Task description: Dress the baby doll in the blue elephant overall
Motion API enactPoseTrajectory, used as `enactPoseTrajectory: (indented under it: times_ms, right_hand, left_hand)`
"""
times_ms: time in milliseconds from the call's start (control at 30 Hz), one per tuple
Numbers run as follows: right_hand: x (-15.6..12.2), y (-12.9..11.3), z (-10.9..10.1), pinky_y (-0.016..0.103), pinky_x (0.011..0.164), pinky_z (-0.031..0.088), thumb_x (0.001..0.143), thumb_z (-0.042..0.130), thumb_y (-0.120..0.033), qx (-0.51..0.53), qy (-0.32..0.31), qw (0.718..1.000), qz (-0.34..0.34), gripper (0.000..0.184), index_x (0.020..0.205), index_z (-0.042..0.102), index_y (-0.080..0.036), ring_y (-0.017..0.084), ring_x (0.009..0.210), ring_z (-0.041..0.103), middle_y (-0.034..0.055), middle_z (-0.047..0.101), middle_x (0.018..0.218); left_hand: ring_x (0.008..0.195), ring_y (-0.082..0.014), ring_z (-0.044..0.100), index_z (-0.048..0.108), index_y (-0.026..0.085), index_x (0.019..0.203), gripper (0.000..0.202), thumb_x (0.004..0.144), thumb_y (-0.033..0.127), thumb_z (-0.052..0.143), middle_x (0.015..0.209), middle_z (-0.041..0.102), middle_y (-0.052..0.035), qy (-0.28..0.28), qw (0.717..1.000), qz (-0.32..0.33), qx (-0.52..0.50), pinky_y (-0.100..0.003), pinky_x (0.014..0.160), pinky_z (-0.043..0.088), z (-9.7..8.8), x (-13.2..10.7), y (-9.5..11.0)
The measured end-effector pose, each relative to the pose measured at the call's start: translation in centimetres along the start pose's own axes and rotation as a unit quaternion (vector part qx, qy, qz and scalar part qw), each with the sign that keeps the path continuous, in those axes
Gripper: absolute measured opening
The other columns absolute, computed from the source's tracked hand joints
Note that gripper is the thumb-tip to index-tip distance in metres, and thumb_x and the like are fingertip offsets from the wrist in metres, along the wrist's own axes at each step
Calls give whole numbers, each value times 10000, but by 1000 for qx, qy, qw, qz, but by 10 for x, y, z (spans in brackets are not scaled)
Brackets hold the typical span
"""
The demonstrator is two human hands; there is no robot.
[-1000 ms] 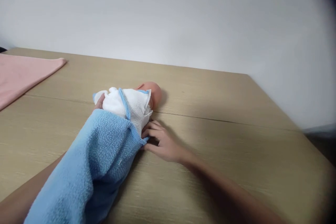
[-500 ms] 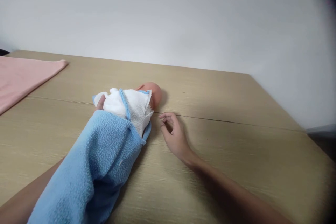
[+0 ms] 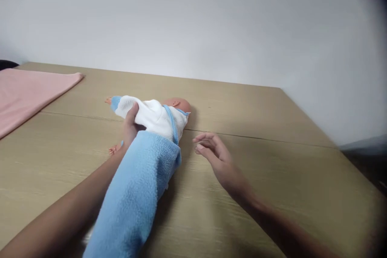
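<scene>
A baby doll [image 3: 160, 119] in a white fleece top with blue trim and blue fleece legs lies on its side on the table. Its bald head points away from me, with one ear showing, and a small doll hand pokes out of each blue cuff on the left. My left hand [image 3: 130, 125] grips the doll's upper body; the thumb lies on the white top and the other fingers are hidden beneath. To the right of the doll, apart from it, my right hand [image 3: 216, 155] hovers with curved, parted fingers and nothing in them.
A pink cloth [image 3: 33, 92] lies flat at the left of the wooden table [image 3: 272, 121]. Behind the table rises a pale wall [image 3: 193, 20]. A seam runs across the tabletop, and something dark sits beyond its far left corner.
The doll has been rolled rightward onto its side, so its ear and both small hands now show. My left hand turned with it. My right hand moved slightly right, its fingers opening.
</scene>
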State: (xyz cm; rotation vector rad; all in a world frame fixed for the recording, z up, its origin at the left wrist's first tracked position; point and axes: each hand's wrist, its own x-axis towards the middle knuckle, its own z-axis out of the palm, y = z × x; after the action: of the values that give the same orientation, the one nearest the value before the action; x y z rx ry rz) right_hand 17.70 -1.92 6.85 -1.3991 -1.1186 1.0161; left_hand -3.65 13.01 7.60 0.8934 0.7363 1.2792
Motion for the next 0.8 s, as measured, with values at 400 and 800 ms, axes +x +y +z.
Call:
enactPoseTrajectory:
  times_ms: [400, 800]
  right_hand:
    - [-49, -8, -46, 566, 1155, 522, 951, 764, -651, -43, 29, 998, 40, 400, 1137, 733, -298, 336, 1206, 671, 80, 731, 1205]
    - [-58, 3, -74, 528, 1129, 577, 841, 862, -806, 109, 67, 988, 89, 595, 1100, 769, -279, 320, 1176, 719, 107, 794, 1273]
  left_hand:
    - [1398, -362, 731, 757, 213, 1265, 540, 956, 656, 761, 1306, 845, -105, -67, 996, 28, 46, -516, 1256, 547, 53, -27, -14]
    - [1111, -350, 765, 730, 221, 1014, 319, 1022, 540, 735, 1117, 839, -107, -150, 917, 195, 314, -513, 1075, 552, 98, -41, -35]
